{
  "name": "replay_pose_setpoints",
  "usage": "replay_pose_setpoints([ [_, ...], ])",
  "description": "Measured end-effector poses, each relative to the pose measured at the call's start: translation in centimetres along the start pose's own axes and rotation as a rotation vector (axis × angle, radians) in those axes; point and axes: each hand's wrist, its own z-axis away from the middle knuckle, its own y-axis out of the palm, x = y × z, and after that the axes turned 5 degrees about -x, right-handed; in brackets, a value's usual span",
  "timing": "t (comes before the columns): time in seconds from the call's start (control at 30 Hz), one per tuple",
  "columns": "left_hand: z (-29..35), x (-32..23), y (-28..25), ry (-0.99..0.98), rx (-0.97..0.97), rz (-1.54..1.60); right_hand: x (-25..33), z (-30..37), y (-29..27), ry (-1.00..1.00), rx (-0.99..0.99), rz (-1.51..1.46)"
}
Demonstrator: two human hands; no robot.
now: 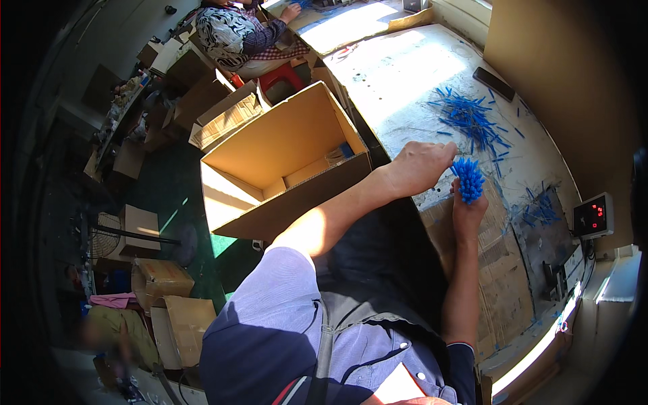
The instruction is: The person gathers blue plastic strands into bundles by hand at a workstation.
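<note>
My right hand (470, 210) is closed round an upright bundle of thin blue sticks (468, 179), whose tips fan out above the fist. Just left of the bundle, my left hand (424, 165) is closed in a pinch, its fingertips almost at the sticks. What those fingers hold, if anything, is too small to make out. Beyond both hands, a loose pile of the same blue sticks (469, 116) lies scattered on the pale worktable (398, 88). A smaller scatter of blue sticks (542, 208) lies to the right.
A large open cardboard box (290, 202) stands left of the table, below my left forearm. A dark phone (493, 84) and a device with a red digital display (593, 216) are at the table's right side. Another person (233, 37) sits at the far end.
</note>
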Motion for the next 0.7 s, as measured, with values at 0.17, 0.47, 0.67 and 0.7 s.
replay_pose_setpoints([
  [0.17, 2.6, -0.4, 0.6, -0.035, -0.067, 0.077, 0.0, -0.1, -1.2, 0.250, -0.180, -0.208],
  [0.47, 11.8, -5.0, 5.0, -0.331, 1.150, 1.514, -1.0, -3.4, -1.3, 0.299, -0.203, -0.552],
  [0.67, 19.1, 3.6, 2.6, -0.300, 1.422, 0.551, -0.7, -2.6, -1.6, 0.329, -0.227, -0.543],
  [0.7, 19.3, 3.6, 2.9, -0.290, 1.409, 0.541, -0.6, -2.4, -1.6, 0.326, -0.216, -0.536],
])
